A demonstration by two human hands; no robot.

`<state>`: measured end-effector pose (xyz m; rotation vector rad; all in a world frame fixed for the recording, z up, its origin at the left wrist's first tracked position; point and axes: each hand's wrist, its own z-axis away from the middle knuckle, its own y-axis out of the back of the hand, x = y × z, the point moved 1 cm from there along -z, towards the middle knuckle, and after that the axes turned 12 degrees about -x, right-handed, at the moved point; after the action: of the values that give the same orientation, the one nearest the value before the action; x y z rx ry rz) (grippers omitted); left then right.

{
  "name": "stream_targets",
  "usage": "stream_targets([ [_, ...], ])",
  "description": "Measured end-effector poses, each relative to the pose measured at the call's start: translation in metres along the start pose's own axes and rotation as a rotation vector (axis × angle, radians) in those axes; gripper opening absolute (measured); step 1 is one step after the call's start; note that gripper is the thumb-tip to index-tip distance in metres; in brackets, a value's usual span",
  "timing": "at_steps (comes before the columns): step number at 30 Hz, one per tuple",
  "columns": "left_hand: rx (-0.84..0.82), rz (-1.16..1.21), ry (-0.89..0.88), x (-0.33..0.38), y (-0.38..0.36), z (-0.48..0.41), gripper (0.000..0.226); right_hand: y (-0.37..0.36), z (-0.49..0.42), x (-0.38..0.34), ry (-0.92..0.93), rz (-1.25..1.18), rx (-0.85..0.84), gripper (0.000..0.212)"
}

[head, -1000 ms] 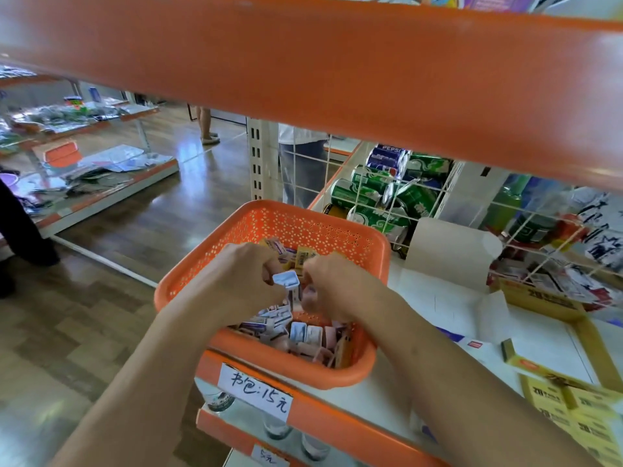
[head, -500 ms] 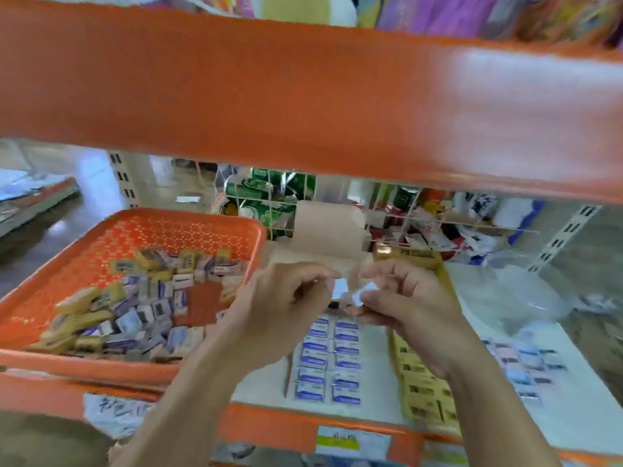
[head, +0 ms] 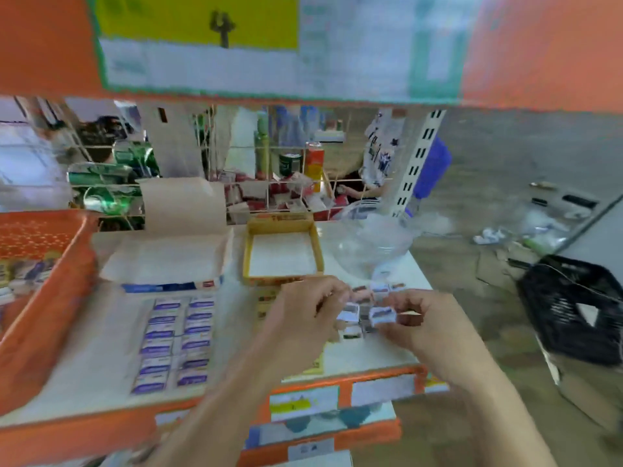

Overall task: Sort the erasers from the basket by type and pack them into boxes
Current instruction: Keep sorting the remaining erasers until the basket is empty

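Note:
The frame is blurred. My left hand [head: 305, 316] and my right hand [head: 419, 323] meet over the right part of the white shelf [head: 101, 352]. My right hand pinches a small white eraser [head: 382, 315]; my left hand holds another eraser [head: 349, 313] at its fingertips. Several similar erasers [head: 379, 289] lie on the shelf beyond them. A flat white box [head: 175, 338] left of my hands holds two rows of purple-labelled erasers. The orange basket [head: 43, 298] with mixed erasers stands at the far left.
An open yellow box [head: 281, 254] with a white inside stands behind my hands, next to an open white box lid [head: 168, 257]. A clear plastic bowl [head: 371, 244] sits at the shelf's right end. A wire grid backs the shelf. A black crate [head: 573, 305] stands on the floor at right.
My view has swung right, away from the basket. Both hands, holding erasers, moved from over the basket past the purple-eraser box to the shelf's right part.

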<state>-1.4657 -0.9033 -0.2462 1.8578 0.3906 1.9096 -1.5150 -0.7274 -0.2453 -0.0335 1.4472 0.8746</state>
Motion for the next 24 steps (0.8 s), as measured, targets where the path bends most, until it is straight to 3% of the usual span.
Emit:
stream_targets([
  [9, 0.082, 0.082, 0.127, 0.007, -0.032, -0.014, 0.023, 0.027, 0.001, 0.034, 0.001, 0.331, -0.05, 0.021],
  [13, 0.095, 0.159, 0.152, 0.008, -0.033, -0.009, 0.006, 0.027, -0.003, 0.04, -0.037, 0.358, -0.079, 0.018],
  [17, 0.069, 0.102, 0.225, 0.007, -0.035, -0.006, 0.023, 0.027, -0.007, 0.043, -0.015, 0.356, -0.092, 0.023],
  [21, 0.08, 0.052, 0.249, 0.011, -0.036, -0.006, 0.017, 0.026, -0.008, 0.042, -0.008, 0.324, -0.112, 0.025],
  [24, 0.089, -0.049, 0.258, 0.012, -0.038, -0.007, 0.026, 0.028, -0.008, 0.043, -0.025, 0.325, -0.092, 0.027],
])
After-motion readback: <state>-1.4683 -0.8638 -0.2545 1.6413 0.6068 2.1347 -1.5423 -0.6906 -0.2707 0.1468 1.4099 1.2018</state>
